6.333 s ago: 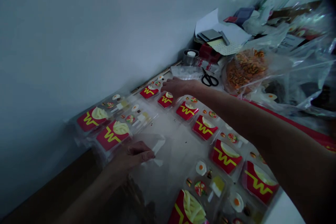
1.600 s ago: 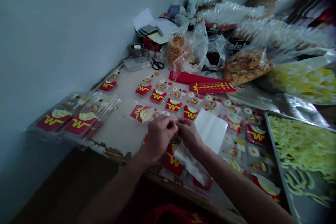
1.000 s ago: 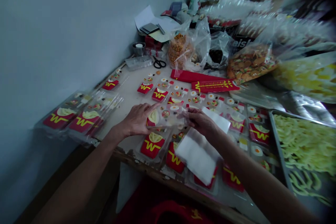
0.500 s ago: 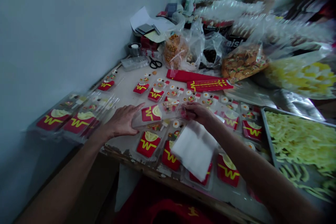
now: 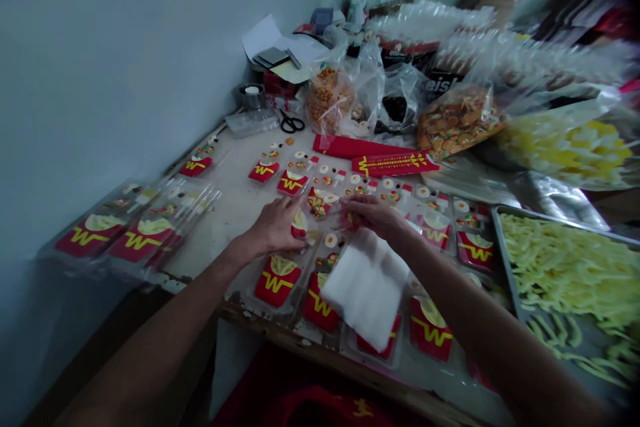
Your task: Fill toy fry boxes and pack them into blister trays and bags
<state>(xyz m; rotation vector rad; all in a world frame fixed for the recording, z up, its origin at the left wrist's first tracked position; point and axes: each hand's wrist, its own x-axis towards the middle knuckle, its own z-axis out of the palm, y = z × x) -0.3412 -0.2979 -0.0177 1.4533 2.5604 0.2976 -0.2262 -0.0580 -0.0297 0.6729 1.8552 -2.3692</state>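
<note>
Holding a clear pack [image 5: 321, 215] over the surface [image 5: 227, 197], grasped one end with left fingers [image 5: 289, 206] and the other with right fingers [image 5: 361, 207], apparently to steady the small pieces [image 5: 330, 199] inside.

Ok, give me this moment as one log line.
left hand: grips pack, left end | right hand: grips pack, right end | white sheeting: over other packs | tray: right, holding fries
</note>
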